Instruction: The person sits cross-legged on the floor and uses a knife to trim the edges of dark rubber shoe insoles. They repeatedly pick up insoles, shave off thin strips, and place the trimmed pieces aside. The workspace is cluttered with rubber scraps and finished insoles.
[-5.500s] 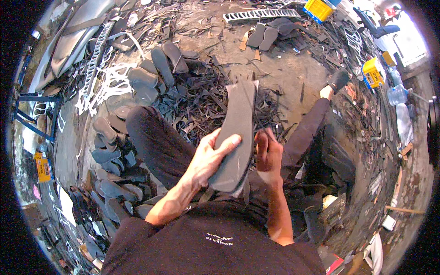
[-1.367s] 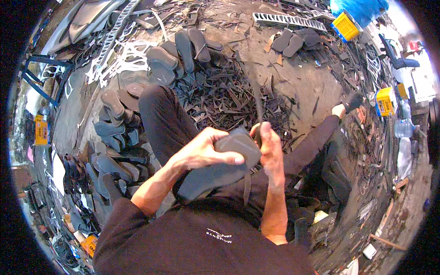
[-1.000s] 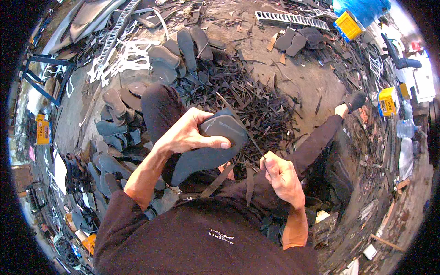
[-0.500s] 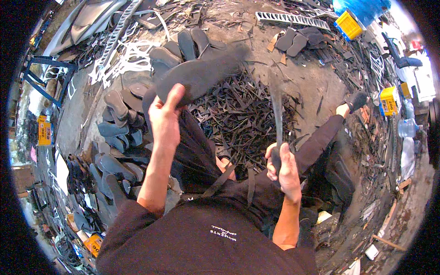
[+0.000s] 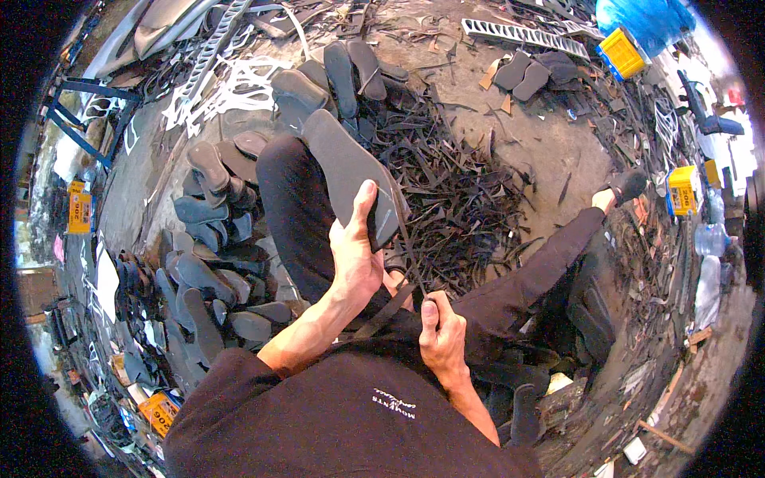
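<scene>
- While bare patches of brown floor (image 5: 494,103) show toward the top, a heap of dark trimmings (image 5: 458,215) covers the ground between the person's legs.
- Grey soles (image 5: 207,283) lie in piles along the left, with white lattice offcuts (image 5: 231,88) beyond them; a yellow container (image 5: 624,53) stands beside a blue sack (image 5: 645,22) at the upper right.
- Half a second earlier, the knife (image 5: 413,251) stood upright, well apart from the held sole (image 5: 347,167); now its thin blade reaches the sole's lower right edge, though whether it touches is unclear.
- The sole has swung round too, one end now pointing to the upper left, above the raised left knee.
- The left hand (image 5: 357,255) grips the sole's near end, thumb on top, fingers mostly hidden beneath.
- The right hand (image 5: 443,333), lower and nearer the body, is curled closed around the knife's handle.
</scene>
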